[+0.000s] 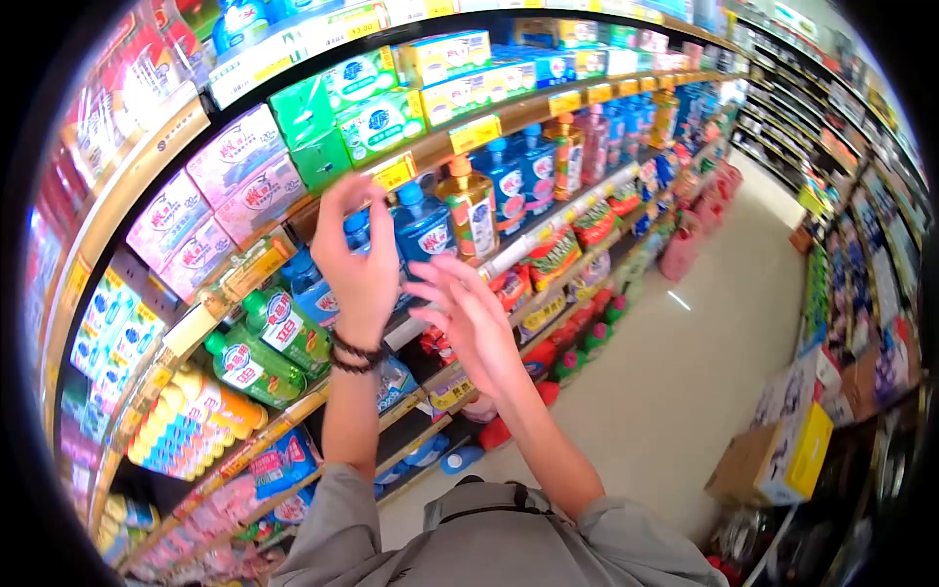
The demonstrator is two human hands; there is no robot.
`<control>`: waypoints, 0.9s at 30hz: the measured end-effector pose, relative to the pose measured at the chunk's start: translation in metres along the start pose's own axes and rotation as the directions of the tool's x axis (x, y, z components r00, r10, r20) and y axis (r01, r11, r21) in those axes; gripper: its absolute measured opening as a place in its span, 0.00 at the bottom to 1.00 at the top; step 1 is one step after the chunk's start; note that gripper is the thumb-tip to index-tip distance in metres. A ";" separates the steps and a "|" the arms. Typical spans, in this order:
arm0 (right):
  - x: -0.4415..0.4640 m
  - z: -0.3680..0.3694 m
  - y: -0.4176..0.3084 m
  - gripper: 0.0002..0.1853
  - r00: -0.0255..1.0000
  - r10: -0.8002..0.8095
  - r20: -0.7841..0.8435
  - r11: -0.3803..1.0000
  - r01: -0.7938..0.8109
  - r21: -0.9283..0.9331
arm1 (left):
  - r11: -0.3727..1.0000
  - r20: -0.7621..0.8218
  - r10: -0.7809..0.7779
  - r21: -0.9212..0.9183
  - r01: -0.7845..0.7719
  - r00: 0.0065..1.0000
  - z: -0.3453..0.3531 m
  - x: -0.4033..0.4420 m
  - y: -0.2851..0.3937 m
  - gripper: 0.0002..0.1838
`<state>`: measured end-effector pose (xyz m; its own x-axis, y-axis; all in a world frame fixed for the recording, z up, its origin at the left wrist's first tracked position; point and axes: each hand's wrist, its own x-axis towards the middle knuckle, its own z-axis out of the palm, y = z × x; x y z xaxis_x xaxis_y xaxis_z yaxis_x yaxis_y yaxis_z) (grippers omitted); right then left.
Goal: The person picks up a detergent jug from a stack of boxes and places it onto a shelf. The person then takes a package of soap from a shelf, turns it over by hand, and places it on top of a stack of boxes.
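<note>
My left hand (pixel 357 264) is raised in front of the shelf, with a dark beaded bracelet (pixel 355 353) on the wrist. Its fingers curve loosely toward the thumb, leaving a gap with nothing visibly held. My right hand (pixel 468 315) is lower and further right, its fingers spread and slightly blurred, and it holds nothing. Behind the hands stand a blue bottle (pixel 424 227) and an amber bottle (pixel 472 210). Green boxes (pixel 352 112) sit on the shelf above. Green bottles (pixel 256 364) stand on the left. I cannot tell whether either hand touches any goods.
Yellow price tags (pixel 475 134) line the shelf edges. Pink tissue packs (pixel 245 176) are stacked at left. Bagged goods (pixel 555 256) fill the lower shelves. The aisle floor (pixel 650 391) runs to the right, with a cardboard box (pixel 768 455) beside the opposite shelves.
</note>
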<state>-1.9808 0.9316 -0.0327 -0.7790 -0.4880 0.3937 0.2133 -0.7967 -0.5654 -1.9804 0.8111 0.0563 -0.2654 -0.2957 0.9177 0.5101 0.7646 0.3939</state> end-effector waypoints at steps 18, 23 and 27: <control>0.160 -0.025 -0.029 0.27 0.941 0.196 0.275 0.881 -0.293 0.373 | 0.466 0.326 0.175 0.804 -0.370 0.929 0.080 0.053 -0.023 0.19; 0.167 -0.027 -0.031 0.26 0.944 0.199 0.263 0.894 -0.285 0.347 | 0.524 0.285 0.168 0.785 -0.331 0.944 0.083 0.032 -0.023 0.21; 0.170 -0.027 -0.031 0.27 0.945 0.229 0.232 0.911 -0.293 0.292 | 0.625 0.239 0.201 0.715 -0.312 0.950 0.083 0.014 -0.038 0.21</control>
<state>-2.1362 0.8828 0.0319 -0.5505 -0.7267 0.4108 0.5943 -0.6868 -0.4185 -2.0716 0.8254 0.0495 -0.3445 0.0098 0.9387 -0.1831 0.9800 -0.0774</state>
